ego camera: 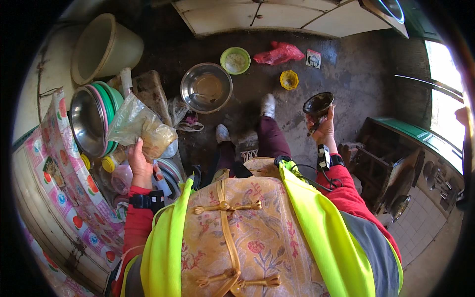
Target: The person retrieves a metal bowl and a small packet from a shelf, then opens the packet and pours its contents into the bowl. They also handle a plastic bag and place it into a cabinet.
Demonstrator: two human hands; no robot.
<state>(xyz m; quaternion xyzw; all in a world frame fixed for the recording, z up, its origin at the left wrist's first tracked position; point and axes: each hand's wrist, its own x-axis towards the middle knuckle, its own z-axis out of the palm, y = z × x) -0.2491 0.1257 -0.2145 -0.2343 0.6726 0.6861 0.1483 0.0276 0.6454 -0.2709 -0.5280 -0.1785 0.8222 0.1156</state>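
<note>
My left hand (pixel 141 165) grips a clear plastic bag (pixel 143 126) with something pale brown in its lower part. Beside that bag leans a stack of basins, a steel basin (pixel 86 120) in front and pink and green ones behind it. Out to the right, my right hand (pixel 323 128) is closed around a small dark bowl-shaped vessel (pixel 318 104), its inside stained and its mouth tilted up. What it contains I cannot tell. On the floor ahead stand a wide steel basin (pixel 206 88) with brownish residue and a light green bowl (pixel 235 60) holding white powdery stuff.
A red plastic bag (pixel 280 54), a printed packet (pixel 313 58) and a yellow faceted bowl (pixel 289 80) lie on the floor. A large plastic tub (pixel 107 48) is at far left, near yellow-lidded jars (pixel 108 164). A wooden stand (pixel 386 167) is on the right, white cabinets (pixel 278 15) ahead.
</note>
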